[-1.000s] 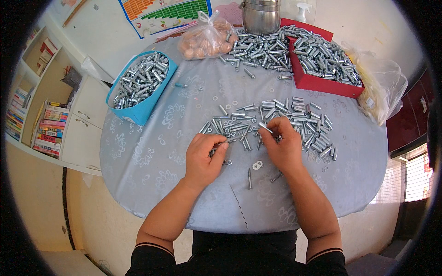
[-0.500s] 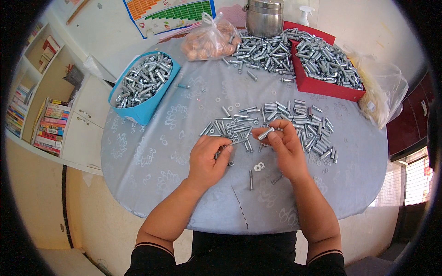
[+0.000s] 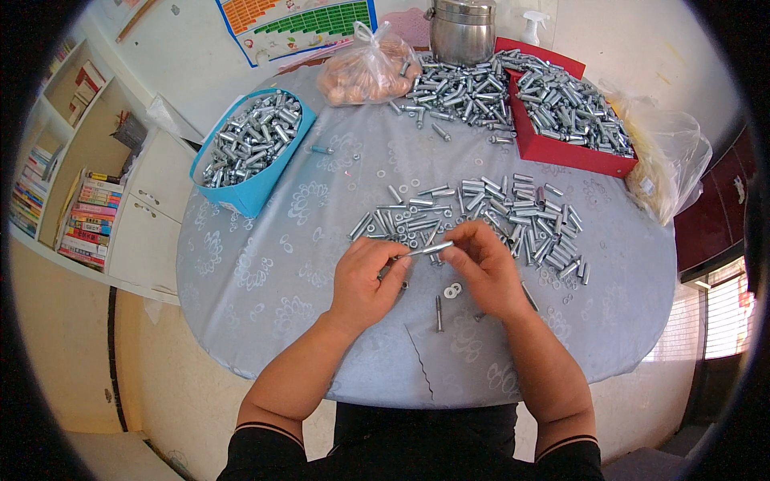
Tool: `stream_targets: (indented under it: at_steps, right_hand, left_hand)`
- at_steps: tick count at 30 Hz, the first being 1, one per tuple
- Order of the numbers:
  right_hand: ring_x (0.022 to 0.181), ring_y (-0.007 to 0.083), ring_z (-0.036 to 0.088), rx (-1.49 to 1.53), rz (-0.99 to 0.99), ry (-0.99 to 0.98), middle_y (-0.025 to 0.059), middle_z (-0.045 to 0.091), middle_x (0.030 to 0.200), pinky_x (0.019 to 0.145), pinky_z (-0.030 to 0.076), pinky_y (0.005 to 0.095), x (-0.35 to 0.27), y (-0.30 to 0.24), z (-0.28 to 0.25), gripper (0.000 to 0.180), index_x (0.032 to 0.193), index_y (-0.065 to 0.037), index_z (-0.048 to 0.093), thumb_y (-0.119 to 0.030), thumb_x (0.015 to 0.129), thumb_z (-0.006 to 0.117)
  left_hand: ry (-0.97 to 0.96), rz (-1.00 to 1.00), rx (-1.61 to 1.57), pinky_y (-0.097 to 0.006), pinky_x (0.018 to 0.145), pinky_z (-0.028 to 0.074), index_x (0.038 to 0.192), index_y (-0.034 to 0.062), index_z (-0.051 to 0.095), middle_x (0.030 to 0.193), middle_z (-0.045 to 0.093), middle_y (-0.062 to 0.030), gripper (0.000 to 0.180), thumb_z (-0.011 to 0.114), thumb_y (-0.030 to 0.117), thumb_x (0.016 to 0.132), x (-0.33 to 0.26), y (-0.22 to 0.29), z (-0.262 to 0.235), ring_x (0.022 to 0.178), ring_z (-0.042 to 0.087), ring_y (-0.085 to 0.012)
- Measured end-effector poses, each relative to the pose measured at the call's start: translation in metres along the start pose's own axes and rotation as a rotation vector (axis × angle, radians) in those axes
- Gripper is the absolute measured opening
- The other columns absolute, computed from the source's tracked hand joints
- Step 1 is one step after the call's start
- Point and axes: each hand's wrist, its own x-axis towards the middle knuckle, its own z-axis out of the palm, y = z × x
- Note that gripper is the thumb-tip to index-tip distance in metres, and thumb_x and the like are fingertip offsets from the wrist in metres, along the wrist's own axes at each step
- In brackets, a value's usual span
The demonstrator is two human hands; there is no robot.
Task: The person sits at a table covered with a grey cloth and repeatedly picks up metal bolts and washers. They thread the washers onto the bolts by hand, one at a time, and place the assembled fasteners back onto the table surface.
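My left hand (image 3: 362,276) pinches a thin bolt (image 3: 415,252) between thumb and fingers, its shank pointing right. Between the fingertips of my right hand (image 3: 488,272) is a shiny metal sleeve (image 3: 438,247). Sleeve and bolt meet end to end in one line; whether the bolt's tip is inside the sleeve I cannot tell. Just beyond both hands lie a heap of loose sleeves (image 3: 539,218) and a spread of bolts and nuts (image 3: 415,218). Nearer to me are a few flat washers (image 3: 453,290) and a single bolt (image 3: 439,314). Another bolt (image 3: 529,297) lies beside my right wrist.
A blue box (image 3: 255,191) full of assembled metal anchors stands at the left. At the back right, a red box (image 3: 573,160) holds more, beside a loose heap (image 3: 465,92). A knotted plastic bag (image 3: 365,70), a steel pot (image 3: 462,32) and a clear bag (image 3: 666,160) line the table's far side.
My right hand has moved left and slightly down, bringing the sleeve against the end of the bolt. My left hand has stayed nearly in place, still pinching the bolt.
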Motion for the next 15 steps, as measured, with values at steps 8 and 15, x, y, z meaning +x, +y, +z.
stream_targets:
  at_steps: [8,15]
  right_hand:
    - [0.077,0.0098,0.060,-0.097,0.096,0.010,0.0049,0.065,0.089,0.069,0.049,0.0242,-0.004,-0.006,0.000,0.020,0.103,0.000,0.068,-0.006,0.085,0.071]
    - [0.075,0.0107,0.060,-0.011,0.139,0.060,0.0055,0.065,0.088,0.066,0.048,0.0247,-0.006,-0.015,0.003,0.017,0.102,0.000,0.069,-0.004,0.086,0.068]
  left_hand:
    - [0.043,-0.260,-0.407,-0.026,0.061,0.050,0.111,0.0032,0.068,0.079,0.069,-0.0081,0.025,0.067,0.007,0.086,-0.008,0.001,0.010,0.065,0.064,-0.0131]
    - [-0.093,-0.296,-0.373,-0.022,0.068,0.049,0.115,-0.0001,0.064,0.095,0.068,-0.0055,0.026,0.063,0.004,0.090,-0.010,-0.002,0.004,0.079,0.062,-0.0099]
